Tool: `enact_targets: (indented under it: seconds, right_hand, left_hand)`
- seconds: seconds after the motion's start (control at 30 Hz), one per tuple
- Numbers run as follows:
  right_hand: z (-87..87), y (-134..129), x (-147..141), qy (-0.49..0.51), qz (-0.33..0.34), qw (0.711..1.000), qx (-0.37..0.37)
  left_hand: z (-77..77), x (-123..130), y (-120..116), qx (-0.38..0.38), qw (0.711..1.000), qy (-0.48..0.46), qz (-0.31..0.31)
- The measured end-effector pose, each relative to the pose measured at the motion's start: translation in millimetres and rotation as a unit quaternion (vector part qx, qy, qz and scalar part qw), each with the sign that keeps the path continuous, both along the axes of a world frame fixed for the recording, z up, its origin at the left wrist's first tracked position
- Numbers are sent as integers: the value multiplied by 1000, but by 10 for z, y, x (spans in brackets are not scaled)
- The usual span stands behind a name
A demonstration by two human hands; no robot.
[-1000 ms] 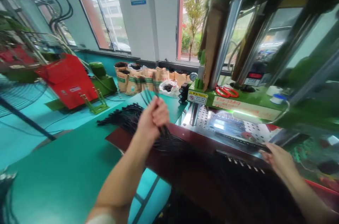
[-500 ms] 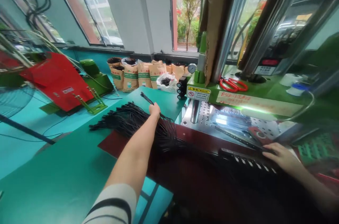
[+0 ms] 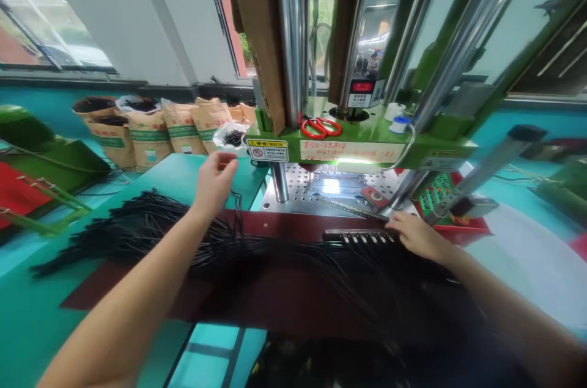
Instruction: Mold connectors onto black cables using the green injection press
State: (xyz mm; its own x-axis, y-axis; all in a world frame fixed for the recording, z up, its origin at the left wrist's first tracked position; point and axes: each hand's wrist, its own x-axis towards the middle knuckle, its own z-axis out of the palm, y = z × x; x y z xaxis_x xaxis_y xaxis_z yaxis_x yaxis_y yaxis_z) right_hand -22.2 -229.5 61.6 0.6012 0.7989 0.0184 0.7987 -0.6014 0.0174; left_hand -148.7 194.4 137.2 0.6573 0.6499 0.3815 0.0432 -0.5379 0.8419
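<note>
My left hand (image 3: 214,185) is raised over a thick pile of black cables (image 3: 151,223). Its thumb and fingers are apart, with no cable visible between them. Several looped cables stand up from the pile just below the fingertips. On the right, my right hand (image 3: 415,234) pinches the near end of a narrow dark metal strip (image 3: 351,208), whose far end reaches over the perforated metal bed of the press (image 3: 298,183). Beside that hand lies a black slotted bar (image 3: 360,237) with light teeth, and cables run to it across the dark red board (image 3: 257,296).
The green press head (image 3: 293,137) and its steel columns stand ahead; red scissors (image 3: 320,128) and a blue-and-white spool (image 3: 400,124) sit on top. A red block (image 3: 373,195) is on the bed. Paper sacks (image 3: 149,137) line the wall behind the green table (image 3: 183,174).
The view has swung to the right. My left hand has let go of the black cables and risen, its fingers parting. My right hand stays at the end of the metal strip.
</note>
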Motion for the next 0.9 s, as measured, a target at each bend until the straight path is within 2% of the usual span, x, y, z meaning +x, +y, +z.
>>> enact_targets:
  seconds: [0.03,0.1,0.13,0.17,0.2,0.23,0.33,0.4,0.47,0.57,0.67,0.73,0.83,0.9]
  right_hand:
    - [25,33,-31,9,0,1000,-29]
    - [81,111,-70,16,-5,997,-71]
    - [117,150,-78,17,-8,996,-86]
    - [162,187,-80,20,-9,995,-95]
    - [215,219,-78,24,-11,995,-101]
    - [278,247,-73,27,-14,994,-106]
    - [498,312,-64,44,-38,992,-112]
    - [636,345,-70,67,-63,990,-110]
    - [735,370,-70,97,-80,987,-99]
    - [795,388,-8,126,-101,985,-61]
    - [782,402,155,139,-131,982,-3]
    - [753,432,297,155,-142,977,36]
    - [684,533,510,183,-148,968,85]
    - [624,631,642,192,-156,963,111]
  left_hand:
    - [75,-134,-278,9,996,-36,-81]
    - [115,-397,-900,35,960,11,-276]
    - [74,-507,-1207,56,922,63,-378]
    - [-4,-593,-1492,81,883,103,-451]
    - [-108,-653,-1743,107,861,120,-482]
    - [-228,-686,-1956,129,852,124,-491]
    - [-570,-665,-2371,156,864,108,-467]
    - [-723,-600,-2502,146,865,111,-467]
    - [-816,-523,-2556,108,856,155,-481]
    - [-891,-384,-2541,4,835,241,-495]
    - [-905,-183,-2477,-114,814,269,-502]
    - [-875,-14,-2443,-213,779,292,-512]
    - [-798,255,-2443,-361,694,343,-520]
    - [-762,420,-2482,-441,645,333,-528]
